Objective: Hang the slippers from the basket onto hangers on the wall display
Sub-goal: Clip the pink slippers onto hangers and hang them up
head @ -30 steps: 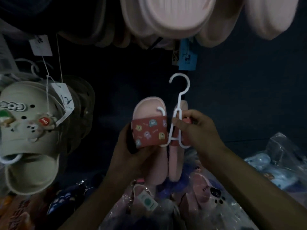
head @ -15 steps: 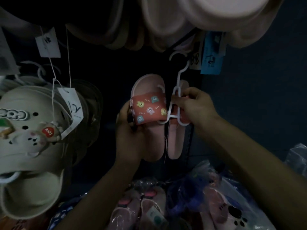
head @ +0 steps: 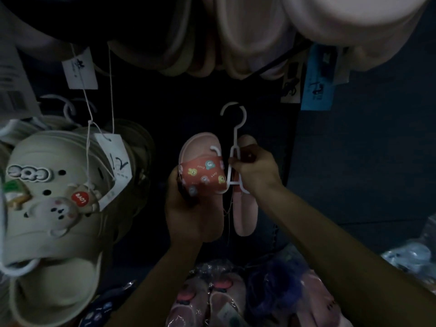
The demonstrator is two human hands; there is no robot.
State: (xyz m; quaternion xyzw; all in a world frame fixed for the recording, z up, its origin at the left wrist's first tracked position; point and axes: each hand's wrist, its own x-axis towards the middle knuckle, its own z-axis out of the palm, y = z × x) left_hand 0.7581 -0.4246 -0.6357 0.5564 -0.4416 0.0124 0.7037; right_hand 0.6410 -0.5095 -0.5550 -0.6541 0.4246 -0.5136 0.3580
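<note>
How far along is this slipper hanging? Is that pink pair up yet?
Done: beige clogs and pale slippers already hang on the wall. In hand: the pink slippers sit on a white hanger; the left hand grips one slipper, the right hand pinches the hanger, whose hook looks free. Left: hooking it up, then the bagged slippers below.

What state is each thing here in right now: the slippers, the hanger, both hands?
white hanger, hook free, not on any rail
patterned slipper, upright, strap threaded on a hanger arm
second slipper, edge-on, seemingly on the other arm
left hand, grips the patterned slipper
right hand, pinches the hanger
cream clog, hanging on display, tagged
bagged slippers, wrapped in plastic
</note>
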